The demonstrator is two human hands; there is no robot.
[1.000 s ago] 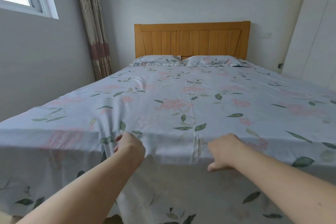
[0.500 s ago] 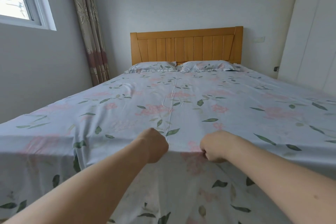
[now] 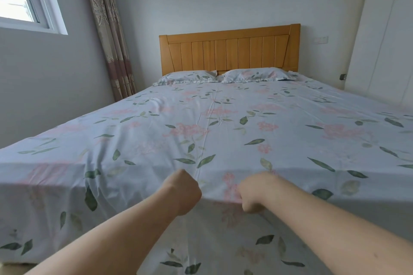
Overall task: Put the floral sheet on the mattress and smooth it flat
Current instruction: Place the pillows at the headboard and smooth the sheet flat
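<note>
Floral sheet (image 3: 223, 131) now gripped in both fists, left hand (image 3: 186, 192) and right hand (image 3: 254, 192) drawn closer together at the bed's foot edge, tugging it taut, nearly flat.

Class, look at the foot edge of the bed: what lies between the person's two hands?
In the head view, only floral sheet: a pink flower print and a lengthwise crease between the left hand and right hand.

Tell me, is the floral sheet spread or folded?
Spread: the floral sheet covers the bed up to the pillows and hangs over the near edge, with a few creases.
</note>
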